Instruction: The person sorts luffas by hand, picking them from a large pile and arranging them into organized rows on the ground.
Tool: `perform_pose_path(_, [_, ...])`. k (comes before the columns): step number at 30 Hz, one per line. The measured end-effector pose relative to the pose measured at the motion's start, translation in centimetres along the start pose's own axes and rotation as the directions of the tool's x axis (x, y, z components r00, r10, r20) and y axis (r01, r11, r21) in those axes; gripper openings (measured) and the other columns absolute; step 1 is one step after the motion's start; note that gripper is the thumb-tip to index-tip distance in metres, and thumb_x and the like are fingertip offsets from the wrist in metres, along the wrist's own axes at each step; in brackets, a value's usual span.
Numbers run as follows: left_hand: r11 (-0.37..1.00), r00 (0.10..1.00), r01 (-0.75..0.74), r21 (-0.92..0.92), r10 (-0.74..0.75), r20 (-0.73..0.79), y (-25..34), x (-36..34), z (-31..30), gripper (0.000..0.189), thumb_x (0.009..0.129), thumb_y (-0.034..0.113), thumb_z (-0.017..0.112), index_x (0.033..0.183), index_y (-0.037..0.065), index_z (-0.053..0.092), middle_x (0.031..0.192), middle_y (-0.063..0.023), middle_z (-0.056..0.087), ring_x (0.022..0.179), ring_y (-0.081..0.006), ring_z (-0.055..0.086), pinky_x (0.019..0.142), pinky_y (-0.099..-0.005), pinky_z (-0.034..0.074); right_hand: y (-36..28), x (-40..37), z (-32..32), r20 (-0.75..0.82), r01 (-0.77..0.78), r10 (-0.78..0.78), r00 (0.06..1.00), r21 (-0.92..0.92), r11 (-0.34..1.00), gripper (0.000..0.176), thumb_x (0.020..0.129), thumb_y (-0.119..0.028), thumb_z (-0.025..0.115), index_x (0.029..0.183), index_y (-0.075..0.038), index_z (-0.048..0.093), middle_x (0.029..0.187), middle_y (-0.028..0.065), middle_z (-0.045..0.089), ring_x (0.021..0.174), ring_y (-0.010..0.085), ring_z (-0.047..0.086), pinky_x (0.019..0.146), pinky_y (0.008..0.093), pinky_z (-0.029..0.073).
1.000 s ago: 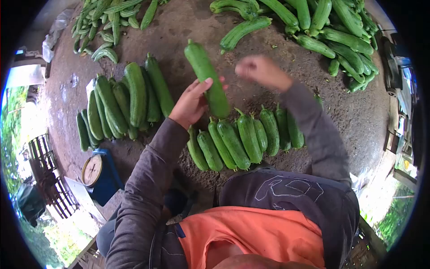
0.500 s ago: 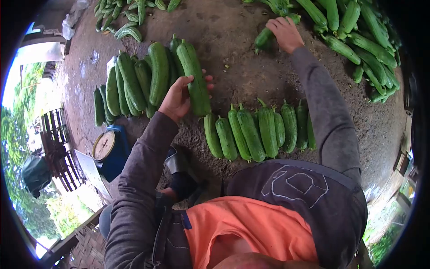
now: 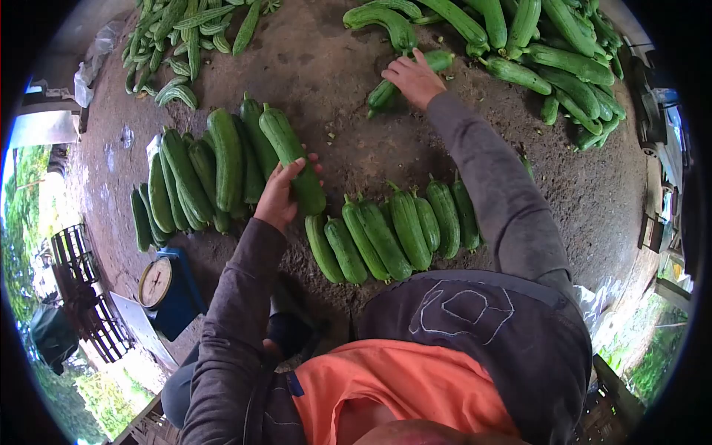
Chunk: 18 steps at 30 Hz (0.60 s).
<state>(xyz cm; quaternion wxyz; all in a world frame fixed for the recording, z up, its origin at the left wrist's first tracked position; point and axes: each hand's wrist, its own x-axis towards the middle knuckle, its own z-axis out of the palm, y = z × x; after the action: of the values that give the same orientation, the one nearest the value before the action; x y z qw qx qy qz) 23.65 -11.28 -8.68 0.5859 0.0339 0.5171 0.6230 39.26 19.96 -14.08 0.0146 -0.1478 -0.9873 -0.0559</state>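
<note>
My left hand (image 3: pixel 285 189) is wrapped round the lower part of a long green gourd (image 3: pixel 291 152), at the right end of a row of large gourds (image 3: pixel 194 174) lying side by side. Farther forward, my right hand (image 3: pixel 417 78) lies over another gourd (image 3: pixel 383 96), whose ends show on both sides of the fingers. Nearer my body is a second row of gourds (image 3: pixel 408 226), partly covered at its right end by my right sleeve.
A blue scale (image 3: pixel 174 297) with a round dial stands at the left. Ridged, pale green gourds (image 3: pixel 178 37) are heaped at the far left. A big pile of long gourds (image 3: pixel 571 67) lies at the far right. A slatted crate (image 3: pixel 89 297) is beyond the left edge.
The view has shifted, so more of both far piles shows. My left hand still holds its gourd, and my right hand remains over the other one.
</note>
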Motion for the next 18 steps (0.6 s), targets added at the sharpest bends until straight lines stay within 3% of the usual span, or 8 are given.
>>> perform_pose_path(1, [1.0,1.0,-0.024,0.018,0.024,-0.011,0.0,0.2,0.3,0.049,0.087,0.018,0.057,0.132,0.008,0.039,0.117,-0.0102,0.054,0.102,-0.0216,0.056,0.083,-0.0407,0.05,-0.2,0.3,-1.4,0.022,-0.012,0.011,1.0,0.053,0.999,0.044,0.08,-0.005,0.055,0.122,-0.015,0.051,0.122,0.0025,0.051,0.124,0.0218,0.04,0.106,0.0487,0.028])
perform_pose_path(2, [0.998,0.998,-0.045,0.033,0.046,-0.03,-0.1,0.0,0.3,0.05,0.087,0.019,0.058,0.132,0.008,0.039,0.119,-0.0101,0.053,0.103,-0.0222,0.056,0.084,-0.0408,0.049,0.3,0.3,-1.8,-0.132,0.022,-0.018,0.991,0.026,0.999,0.044,0.079,-0.015,0.063,0.121,-0.012,0.052,0.117,0.0047,0.055,0.114,0.0252,0.049,0.099,0.0462,0.036])
perform_pose_path(4, [0.995,0.997,-0.082,0.05,0.083,-0.005,0.1,0.5,0.4,0.05,0.087,0.018,0.059,0.131,0.008,0.039,0.12,-0.0107,0.053,0.104,-0.022,0.055,0.083,-0.0401,0.05,-0.8,0.3,-4.7,-0.206,-0.118,0.22,0.953,0.416,0.902,0.046,0.076,-0.023,0.067,0.118,-0.009,0.054,0.109,0.0082,0.059,0.103,0.0289,0.055,0.091,0.0438,0.042])
perform_pose_path(6, [0.99,0.992,-0.126,0.067,0.126,0.016,0.7,1.1,1.3,0.05,0.085,0.019,0.062,0.128,0.006,0.04,0.123,-0.0118,0.053,0.105,-0.0217,0.055,0.083,-0.0385,0.05,-1.3,0.6,-7.5,-0.108,-0.213,0.38,0.918,0.675,0.706,0.048,0.073,-0.03,0.074,0.108,-0.003,0.058,0.094,0.0117,0.063,0.08,0.0281,0.063,0.072,0.0397,0.052])
perform_pose_path(9, [0.979,0.991,-0.133,0.158,0.133,0.009,2.5,1.2,3.5,0.052,0.084,0.022,0.064,0.126,0.004,0.04,0.124,-0.0129,0.053,0.106,-0.0208,0.055,0.084,-0.037,0.049,-4.1,1.3,-8.9,0.191,-0.264,0.353,0.916,0.949,0.171,0.048,0.076,-0.033,0.073,0.108,-0.001,0.057,0.091,0.0077,0.063,0.078,0.0197,0.063,0.065,0.0325,0.052])
perform_pose_path(10, [0.974,0.987,-0.158,0.16,0.151,0.052,3.0,1.3,3.8,0.055,0.081,0.022,0.069,0.124,0.001,0.041,0.123,-0.013,0.053,0.104,-0.0196,0.055,0.084,-0.0362,0.049,-5.5,1.5,-9.9,0.282,-0.291,0.308,0.909,0.957,-0.019,0.049,0.074,-0.035,0.075,0.103,0.002,0.06,0.093,0.0104,0.065,0.077,0.0176,0.063,0.067,0.0314,0.051])
perform_pose_path(14, [0.929,0.979,-0.195,0.313,0.204,0.004,5.8,0.0,4.8,0.058,0.069,0.015,0.08,0.115,-0.001,0.05,0.108,-0.0103,0.06,0.092,-0.0159,0.059,0.082,-0.0318,0.05,-11.0,2.8,-13.7,0.348,-0.297,0.208,0.914,0.924,-0.241,0.044,0.075,-0.034,0.076,0.096,0.001,0.06,0.09,0.0097,0.065,0.075,0.0139,0.064,0.06,0.028,0.052])
perform_pose_path(18, [0.863,0.972,-0.204,0.462,0.233,-0.007,9.3,-2.3,2.6,0.065,0.066,0.016,0.082,0.118,-0.002,0.049,0.106,-0.0104,0.061,0.095,-0.0175,0.06,0.083,-0.0327,0.051,-14.3,6.0,-13.9,0.385,-0.34,0.143,0.912,0.904,-0.26,0.044,0.075,-0.034,0.075,0.101,-0.001,0.059,0.091,0.0086,0.065,0.076,0.0156,0.064,0.061,0.0308,0.053])
